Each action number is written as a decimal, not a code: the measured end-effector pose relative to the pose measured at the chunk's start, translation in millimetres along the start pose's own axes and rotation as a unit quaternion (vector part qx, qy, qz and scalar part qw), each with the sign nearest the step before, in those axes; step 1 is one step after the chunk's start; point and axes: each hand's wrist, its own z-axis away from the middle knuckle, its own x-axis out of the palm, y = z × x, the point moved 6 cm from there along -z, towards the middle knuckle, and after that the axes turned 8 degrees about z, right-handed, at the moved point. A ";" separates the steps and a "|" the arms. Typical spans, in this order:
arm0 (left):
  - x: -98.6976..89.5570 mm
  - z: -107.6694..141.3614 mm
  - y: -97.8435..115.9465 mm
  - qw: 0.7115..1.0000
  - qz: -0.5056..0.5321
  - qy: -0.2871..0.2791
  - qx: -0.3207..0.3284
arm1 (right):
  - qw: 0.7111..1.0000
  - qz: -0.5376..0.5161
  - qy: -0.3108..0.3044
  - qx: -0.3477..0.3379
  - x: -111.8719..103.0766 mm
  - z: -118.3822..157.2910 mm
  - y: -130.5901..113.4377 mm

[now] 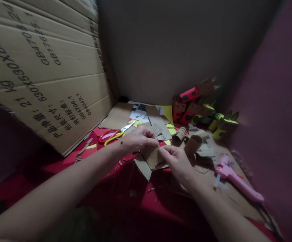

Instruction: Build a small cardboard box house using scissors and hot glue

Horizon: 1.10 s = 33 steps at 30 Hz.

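Both my hands pinch a brown piece of cardboard point(152, 157) above the red cloth. My left hand point(140, 138) grips its top edge with thumb and fingers together. At its right edge, my right hand point(177, 162) closes thumb against fingertips. Another cardboard scrap point(143, 167) with a pointed corner shows just below and left of the held piece; whether the two are joined I cannot tell. Left of my left hand lie scissors point(114, 134) with red and yellow handles, blades pointing away. Two cardboard tubes, one upright point(193, 145) and one lying point(179, 135), are beyond my right hand.
A pink glue gun point(236, 179) rests on a cardboard sheet point(226, 198) at right, its cord trailing frontward. Red and yellow tube figures point(190, 107) stand at the back right. A large printed carton point(47, 74) rises on the left. Paper and cardboard scraps point(120, 114) cover the back.
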 end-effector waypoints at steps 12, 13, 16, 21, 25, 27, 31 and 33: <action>0.4 -4.4 -18.2 0.995 0.087 0.033 -0.022 | 0.997 -0.048 -0.019 0.048 -4.9 -3.4 9.0; -0.2 -5.5 -19.8 0.995 0.095 0.035 -0.021 | 0.998 -0.048 -0.014 0.049 -6.0 -4.2 10.0; 1.4 -7.7 -25.3 0.993 0.114 0.011 -0.032 | 0.998 -0.041 -0.002 0.050 -9.0 -6.2 14.5; 4.4 -10.2 -37.7 0.988 0.141 -0.009 -0.055 | 0.998 -0.027 -0.016 0.058 -10.0 -7.8 17.8; 1.2 -10.5 -42.8 0.987 0.144 0.047 -0.044 | 0.998 -0.022 -0.007 0.063 -13.8 -8.8 15.2; 1.0 -9.6 -43.7 0.987 0.140 0.064 -0.041 | 0.998 -0.012 0.005 0.063 -16.2 -9.2 14.9; 3.0 -8.5 -47.7 0.983 0.161 0.074 -0.048 | 0.998 0.004 0.013 0.059 -16.9 -10.2 16.0; 4.7 -8.6 -50.8 0.981 0.177 0.066 -0.054 | 0.998 0.005 0.003 0.062 -15.4 -10.5 16.7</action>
